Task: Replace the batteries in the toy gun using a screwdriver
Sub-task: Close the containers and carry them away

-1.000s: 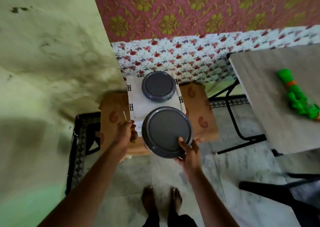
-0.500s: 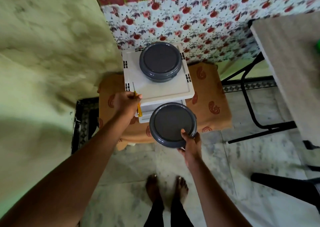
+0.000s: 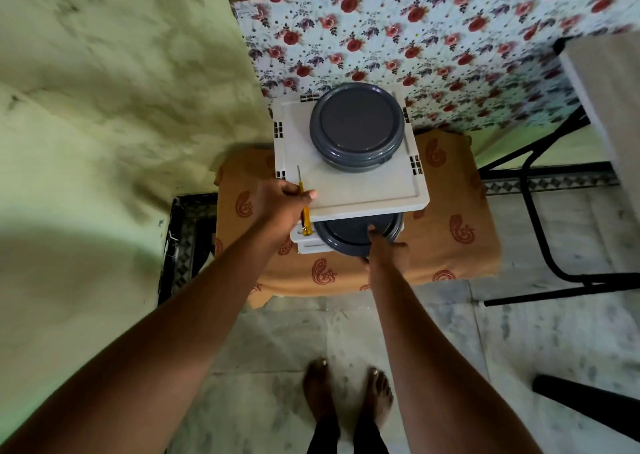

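Note:
My left hand [image 3: 282,201] grips a small screwdriver [image 3: 304,215] with a yellow handle, its thin metal shaft pointing up over the front left corner of a white plastic drawer unit [image 3: 349,190]. My right hand [image 3: 382,251] holds the near rim of a round grey lidded container [image 3: 343,235], which sits partly inside the unit's open drawer, under the top panel. The toy gun is out of view.
A second grey lidded container [image 3: 356,126] stands on the drawer unit's top. The unit rests on a low stand draped with orange patterned cloth [image 3: 453,242]. A green wall is at the left, a table edge [image 3: 609,83] with black metal legs at the right. My bare feet stand on the tiled floor.
My right hand has pushed the grey container forward from open air into the drawer under the top panel. The view tilted down and left, and the toy gun left the frame.

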Demonstrator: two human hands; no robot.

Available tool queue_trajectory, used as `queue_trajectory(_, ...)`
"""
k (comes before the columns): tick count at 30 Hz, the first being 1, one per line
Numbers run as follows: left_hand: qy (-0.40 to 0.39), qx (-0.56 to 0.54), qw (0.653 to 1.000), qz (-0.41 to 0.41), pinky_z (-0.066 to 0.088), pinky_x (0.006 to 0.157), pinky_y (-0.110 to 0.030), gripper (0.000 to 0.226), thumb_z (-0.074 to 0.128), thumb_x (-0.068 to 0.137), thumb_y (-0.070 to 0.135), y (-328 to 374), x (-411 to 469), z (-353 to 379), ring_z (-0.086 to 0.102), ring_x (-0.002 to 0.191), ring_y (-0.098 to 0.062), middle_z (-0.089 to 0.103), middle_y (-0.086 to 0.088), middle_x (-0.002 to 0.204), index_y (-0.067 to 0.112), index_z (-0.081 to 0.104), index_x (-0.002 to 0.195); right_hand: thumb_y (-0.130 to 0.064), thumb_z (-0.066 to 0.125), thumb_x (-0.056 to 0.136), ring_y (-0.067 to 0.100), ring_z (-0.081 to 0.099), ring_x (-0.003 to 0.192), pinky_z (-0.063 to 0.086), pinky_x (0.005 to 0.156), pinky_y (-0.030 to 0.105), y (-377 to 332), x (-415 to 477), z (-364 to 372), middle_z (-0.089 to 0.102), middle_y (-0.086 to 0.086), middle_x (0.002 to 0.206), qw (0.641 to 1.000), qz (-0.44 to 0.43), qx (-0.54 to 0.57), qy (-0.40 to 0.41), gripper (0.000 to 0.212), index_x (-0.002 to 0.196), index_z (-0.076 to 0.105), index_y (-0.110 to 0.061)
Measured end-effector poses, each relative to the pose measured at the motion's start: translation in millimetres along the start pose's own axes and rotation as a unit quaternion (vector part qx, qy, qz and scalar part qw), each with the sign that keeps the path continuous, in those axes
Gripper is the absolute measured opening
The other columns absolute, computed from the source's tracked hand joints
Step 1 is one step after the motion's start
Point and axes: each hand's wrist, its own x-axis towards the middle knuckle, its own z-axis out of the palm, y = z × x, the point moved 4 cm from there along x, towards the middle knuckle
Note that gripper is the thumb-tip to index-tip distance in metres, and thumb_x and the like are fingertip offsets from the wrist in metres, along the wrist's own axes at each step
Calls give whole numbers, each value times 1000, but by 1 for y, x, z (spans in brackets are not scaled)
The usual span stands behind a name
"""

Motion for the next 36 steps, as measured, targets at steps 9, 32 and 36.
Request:
queue_trajectory(9, 4, 1, 1000, -9, 63, 83, -50, 24, 87, 82, 21, -2, 1, 0, 77, 88, -33, 76, -16, 89, 19, 63, 78, -29, 54, 104, 21, 58, 67, 50, 41, 23, -25, -5, 29, 62, 10, 117, 998, 52, -4, -32, 33, 123, 51, -3)
queue_trajectory(32, 116, 243, 961, 67, 42, 63, -30, 38, 80, 81, 45, 63, 41, -8, 72, 92, -29, 75, -6, 93, 14, 70, 99, -4, 56, 99, 26, 52, 74, 33, 60, 26, -21, -21, -28, 61, 45, 96, 999, 0, -5, -52, 14, 109, 61, 4)
queue_trajectory(36, 138, 270, 949, 80, 52, 76, -37, 39, 77, 85, 42, 63, 41, -7, 69, 103, -34, 72, -10, 107, 13, 66, 108, 0, 49, 100, 19, 48, 67, 29, 59, 25, -23, -27, -28, 56, 47, 92, 999, 4, -3, -49, 24, 120, 57, 10)
